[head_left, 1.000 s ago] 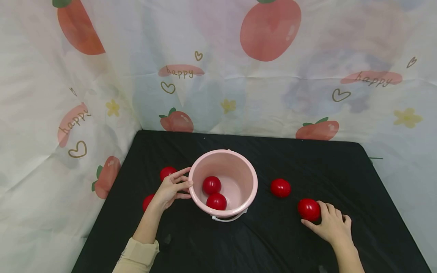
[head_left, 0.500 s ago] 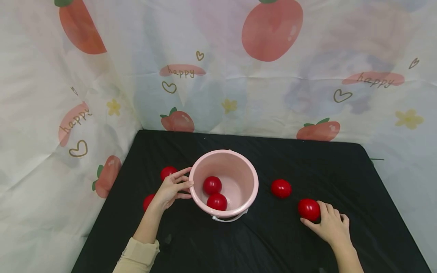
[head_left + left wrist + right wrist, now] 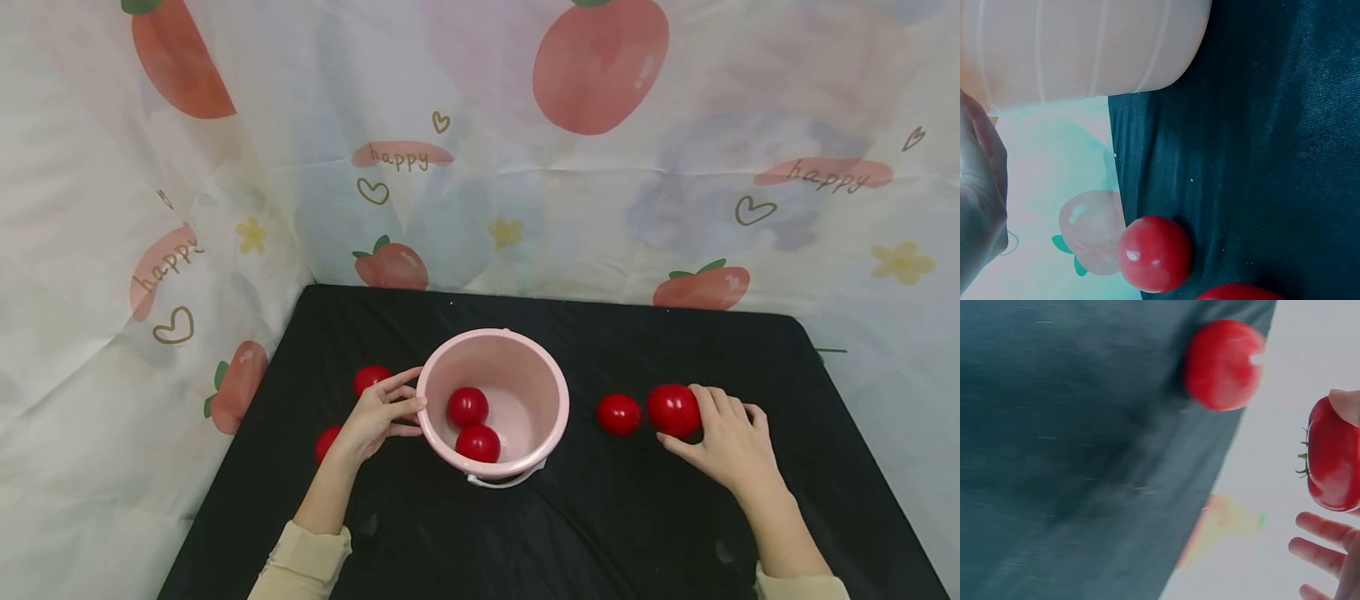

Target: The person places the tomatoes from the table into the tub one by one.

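Note:
A red tomato (image 3: 673,410) is in my right hand (image 3: 731,437), gripped between thumb and fingers; the right wrist view shows its green stalk on the gripped tomato (image 3: 1335,456), off the cloth. Another tomato (image 3: 618,414) lies on the cloth just left of it. My left hand (image 3: 371,421) rests against the left side of a pink bucket (image 3: 558,408), its fingers fairly straight and touching near the rim. Inside the bucket lie two tomatoes, a farther tomato (image 3: 467,407) and a nearer tomato (image 3: 477,443).
Two more tomatoes, a back tomato (image 3: 371,379) and a front tomato (image 3: 327,442), lie left of the bucket, partly behind my left hand and forearm. The bucket's white handle (image 3: 506,481) hangs at its front. A black cloth (image 3: 600,533) covers the table; a printed curtain (image 3: 465,208) stands behind.
My right hand has lifted the tomato and moved it away from me, to beside the other tomato on the right. My left hand and the bucket have stayed in place.

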The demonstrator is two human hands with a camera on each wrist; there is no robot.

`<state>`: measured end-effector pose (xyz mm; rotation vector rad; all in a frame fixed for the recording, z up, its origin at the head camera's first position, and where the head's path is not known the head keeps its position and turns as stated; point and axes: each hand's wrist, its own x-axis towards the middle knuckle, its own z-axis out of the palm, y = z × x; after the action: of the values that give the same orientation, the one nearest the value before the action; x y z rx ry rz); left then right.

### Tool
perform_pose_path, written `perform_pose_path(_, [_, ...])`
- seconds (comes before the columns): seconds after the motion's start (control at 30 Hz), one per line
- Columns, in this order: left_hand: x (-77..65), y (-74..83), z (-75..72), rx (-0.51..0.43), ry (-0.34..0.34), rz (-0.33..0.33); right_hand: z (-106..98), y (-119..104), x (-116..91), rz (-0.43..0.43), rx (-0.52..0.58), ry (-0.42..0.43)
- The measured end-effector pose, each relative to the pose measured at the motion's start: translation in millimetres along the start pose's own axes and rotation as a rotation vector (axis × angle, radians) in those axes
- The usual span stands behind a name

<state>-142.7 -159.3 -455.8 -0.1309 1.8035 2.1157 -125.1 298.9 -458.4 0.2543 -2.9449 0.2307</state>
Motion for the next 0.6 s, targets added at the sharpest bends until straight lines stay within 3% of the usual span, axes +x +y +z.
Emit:
perform_pose_path(0.17, [-0.4,0.4,0.8,0.003,-0.001,0.000,-21.0,-17.1,21.3,-0.103,-0.037,0.060])
perform_pose_path(0.33, [-0.8,0.4,0.3,0.003,0.001,0.007,-38.2,-41.2,41.1,-0.167,-0.053,0.064])
perform_pose_path(0.6, [-0.9,0.5,0.1,0.007,0.004,0.007,-45.3,-82.4,66.6,-0.300,-0.053,0.101])
